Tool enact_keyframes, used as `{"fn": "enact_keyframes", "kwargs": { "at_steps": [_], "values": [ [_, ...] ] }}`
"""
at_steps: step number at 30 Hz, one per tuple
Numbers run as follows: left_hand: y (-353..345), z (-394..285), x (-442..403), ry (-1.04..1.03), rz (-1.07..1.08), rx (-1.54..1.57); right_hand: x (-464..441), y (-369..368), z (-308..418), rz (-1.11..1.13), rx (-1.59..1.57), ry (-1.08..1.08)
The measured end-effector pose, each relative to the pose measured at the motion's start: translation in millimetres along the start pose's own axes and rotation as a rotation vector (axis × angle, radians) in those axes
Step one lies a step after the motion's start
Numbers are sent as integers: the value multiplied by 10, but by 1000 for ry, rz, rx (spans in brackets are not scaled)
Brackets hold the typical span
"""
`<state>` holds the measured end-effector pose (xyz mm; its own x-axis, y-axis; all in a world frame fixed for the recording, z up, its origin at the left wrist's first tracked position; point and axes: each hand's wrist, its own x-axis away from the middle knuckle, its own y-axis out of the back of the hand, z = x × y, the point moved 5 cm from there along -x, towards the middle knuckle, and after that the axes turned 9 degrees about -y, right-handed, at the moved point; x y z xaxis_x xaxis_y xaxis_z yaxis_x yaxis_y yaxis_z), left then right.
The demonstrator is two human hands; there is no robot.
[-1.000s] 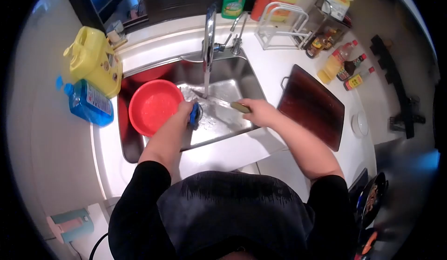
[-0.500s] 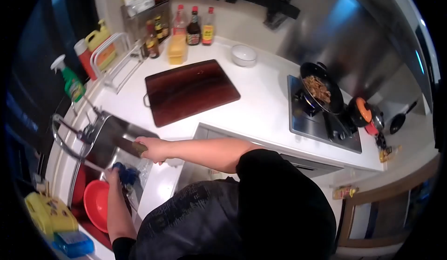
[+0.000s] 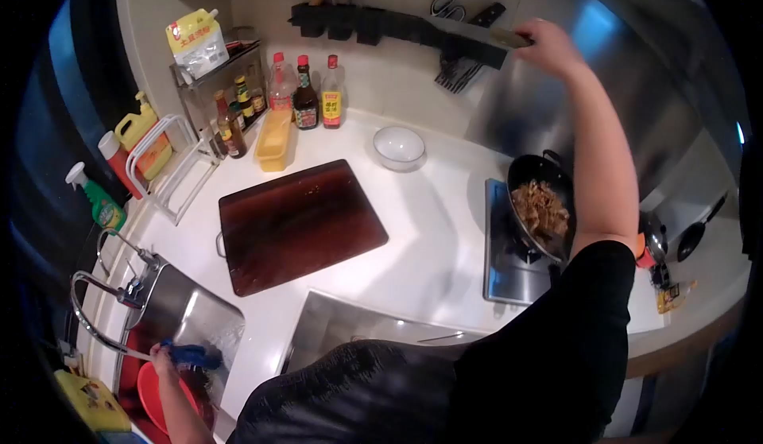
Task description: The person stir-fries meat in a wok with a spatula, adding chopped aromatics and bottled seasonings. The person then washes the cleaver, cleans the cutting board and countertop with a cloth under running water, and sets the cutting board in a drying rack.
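High at the right, my right hand point(image 3: 548, 45) is closed round the handle of a knife point(image 3: 469, 32), whose blade lies along the black wall rack point(image 3: 381, 27). Scissors and another dark-handled tool hang at the same rack. Down at the left, my left hand point(image 3: 163, 358) is closed on a blue cloth point(image 3: 193, 355) in the steel sink point(image 3: 179, 297). The faucet point(image 3: 91, 325) reaches over the sink close to that hand. A red basin point(image 3: 152, 396) sits in the sink beneath my left forearm.
A dark red cutting board point(image 3: 302, 225) lies on the counter, with a white bowl point(image 3: 399, 148) and sauce bottles point(image 3: 306, 94) behind it. A pan of food point(image 3: 542, 209) stands on the stove point(image 3: 505, 273) under my right forearm. A white rack point(image 3: 171, 170) stands behind the sink.
My right hand has carried the knife from over the sink up to the wall rack. My left hand remains in the sink with the blue cloth. The view has turned right.
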<state>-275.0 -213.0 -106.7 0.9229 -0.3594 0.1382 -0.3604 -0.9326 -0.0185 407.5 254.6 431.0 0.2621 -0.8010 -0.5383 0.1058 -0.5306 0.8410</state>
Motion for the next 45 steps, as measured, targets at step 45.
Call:
{"fn": "enact_keyframes", "kwargs": {
  "at_steps": [45],
  "values": [
    [182,282,-74,405,-282,497,-2247,-182,30,-59,1242,195]
  ]
}}
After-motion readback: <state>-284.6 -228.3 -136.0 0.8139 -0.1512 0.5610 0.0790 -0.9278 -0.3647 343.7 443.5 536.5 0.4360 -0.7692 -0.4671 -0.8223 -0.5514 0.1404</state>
